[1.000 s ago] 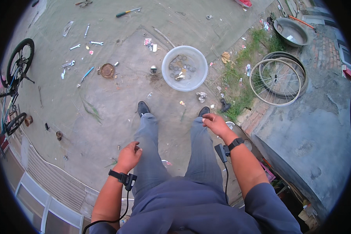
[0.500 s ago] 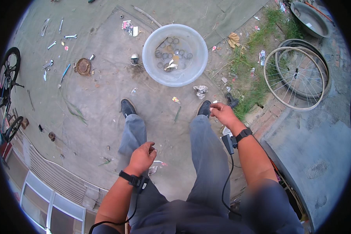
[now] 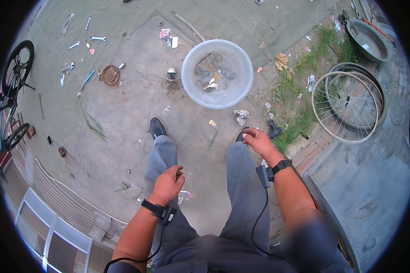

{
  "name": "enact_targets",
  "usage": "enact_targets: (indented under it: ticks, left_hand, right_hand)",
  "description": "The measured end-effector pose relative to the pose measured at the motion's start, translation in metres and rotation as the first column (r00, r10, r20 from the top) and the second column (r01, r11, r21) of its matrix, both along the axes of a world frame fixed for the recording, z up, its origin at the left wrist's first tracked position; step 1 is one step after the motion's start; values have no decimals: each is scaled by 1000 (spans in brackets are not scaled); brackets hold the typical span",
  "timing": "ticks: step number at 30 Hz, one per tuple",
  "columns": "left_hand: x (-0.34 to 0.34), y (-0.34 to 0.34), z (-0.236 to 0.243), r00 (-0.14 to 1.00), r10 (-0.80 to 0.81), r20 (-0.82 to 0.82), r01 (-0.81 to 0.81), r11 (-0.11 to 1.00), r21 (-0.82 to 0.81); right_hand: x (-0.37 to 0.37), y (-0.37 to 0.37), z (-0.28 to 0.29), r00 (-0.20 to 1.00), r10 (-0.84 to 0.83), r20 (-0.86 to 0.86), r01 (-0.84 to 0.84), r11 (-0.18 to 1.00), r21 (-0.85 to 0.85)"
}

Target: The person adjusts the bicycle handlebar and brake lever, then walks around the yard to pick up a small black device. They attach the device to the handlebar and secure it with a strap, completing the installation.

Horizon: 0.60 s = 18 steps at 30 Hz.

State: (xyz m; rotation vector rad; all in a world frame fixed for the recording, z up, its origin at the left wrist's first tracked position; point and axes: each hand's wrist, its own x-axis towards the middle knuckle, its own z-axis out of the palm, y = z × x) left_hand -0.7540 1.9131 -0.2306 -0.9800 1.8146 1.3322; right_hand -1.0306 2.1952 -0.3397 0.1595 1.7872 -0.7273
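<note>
My left hand (image 3: 169, 182) hangs over my legs, fingers loosely bent and apart, holding nothing visible. My right hand (image 3: 255, 141) is held over my right shoe, its fingers loosely curled and open, with no object discernible in them. Ahead of my feet a translucent plastic basin (image 3: 217, 101) holds several dark rings and a crumpled pale scrap in a little murky liquid. Beside it stands a small metal part (image 3: 171, 73). Crumpled paper (image 3: 241, 116) lies between basin and right shoe.
At left are a bicycle (image 3: 14, 79), scattered wrenches (image 3: 97, 38), a screwdriver (image 3: 87, 80) and rusty round part (image 3: 110, 75). At right are a weedy strip (image 3: 282, 95), wheel rim and tyre (image 3: 330, 136), grey tub (image 3: 366, 43) and concrete ledge (image 3: 360, 191).
The view has shifted, moving the basin slightly right and down since half a second ago. Compared with a second ago, my left hand sits farther right in view; both hands keep a similar shape.
</note>
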Motion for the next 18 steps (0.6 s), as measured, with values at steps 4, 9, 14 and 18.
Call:
enact_targets:
  ticks: [4, 9, 14, 18]
  left_hand:
    - [10, -10, 14, 1000, 21, 18, -20, 999, -28]
    - [0, -15, 54, 985, -16, -169, -20, 977, -212]
    - [-48, -25, 150, 790, 9, -613, -259, 912, -320]
    - [-66, -48, 238, 598, 689, -409, -587, 724, 363]
  right_hand:
    - [8, -25, 20, 1000, -3, -8, 3, 998, -63]
    - [25, -71, 77, 998, -35, 59, 46, 978, -201]
    - [54, -139, 201, 1000, 15, 26, 1, 842, -539]
    - [56, -182, 290, 987, 155, 31, -86, 687, -721]
